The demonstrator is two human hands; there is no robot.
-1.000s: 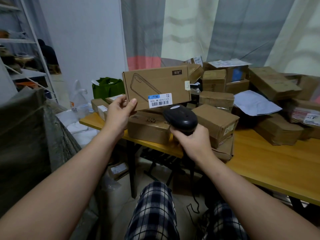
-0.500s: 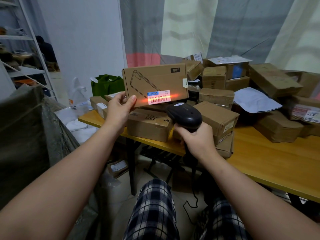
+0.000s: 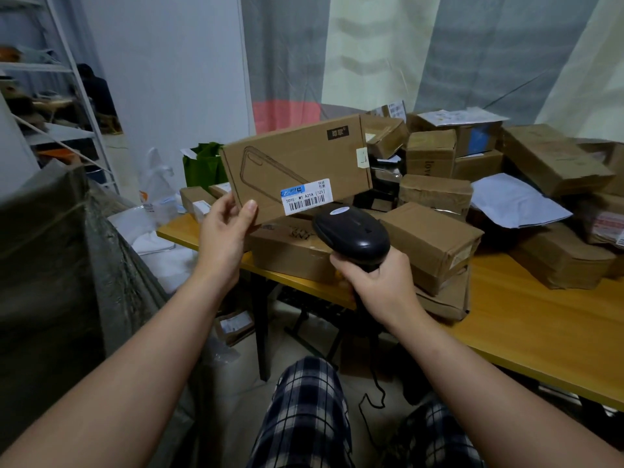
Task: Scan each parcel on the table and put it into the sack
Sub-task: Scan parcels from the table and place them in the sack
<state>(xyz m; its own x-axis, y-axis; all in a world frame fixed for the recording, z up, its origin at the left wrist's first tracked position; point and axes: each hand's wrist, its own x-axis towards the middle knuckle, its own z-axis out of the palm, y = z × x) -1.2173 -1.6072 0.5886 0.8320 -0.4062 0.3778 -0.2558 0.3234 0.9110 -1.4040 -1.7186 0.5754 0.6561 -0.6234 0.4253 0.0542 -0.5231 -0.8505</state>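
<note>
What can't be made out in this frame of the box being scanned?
All in the head view:
- Handle and trigger of the scanner: hidden by the right hand gripping it.
- Lower left corner of the flat box: covered by the left hand; its back faces away.
- Barcode digits on the label: too small.
- Inside of the sack: behind its own wall, cut by the left edge.

A home packing room — curtain (image 3: 422, 55), shelf rack (image 3: 67, 79), heaped parcels (image 3: 439, 204).

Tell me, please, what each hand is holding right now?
Left hand: holds the box by its lower left corner.
Right hand: grips the scanner.
</note>
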